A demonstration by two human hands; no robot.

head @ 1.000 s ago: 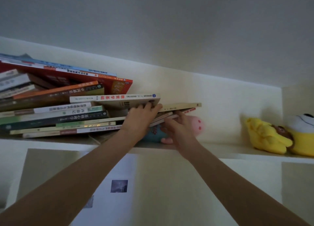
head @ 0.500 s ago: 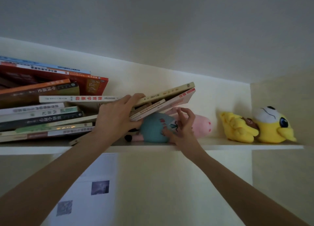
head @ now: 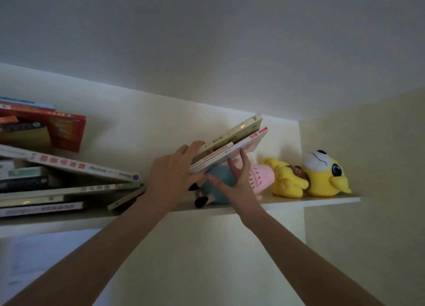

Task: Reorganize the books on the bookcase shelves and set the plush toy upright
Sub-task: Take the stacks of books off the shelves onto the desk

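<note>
On the left, the slumped book pile [head: 57, 174] sprawls along the shelf [head: 322, 201] with nothing bracing it. Our left hand [head: 172, 174] grips the low end of a few thin books [head: 230, 144], tilted up like a ramp. Our right hand [head: 236, 181] is spread wide beneath them, fingertips on the bottom cover. The pink plush pig [head: 259, 179] lies on its side underneath. If our grip is weak, those books slide onto the pig, or an elbow nudge topples the pile. The yellow plush [head: 322, 177] lies flat, far right.
</note>
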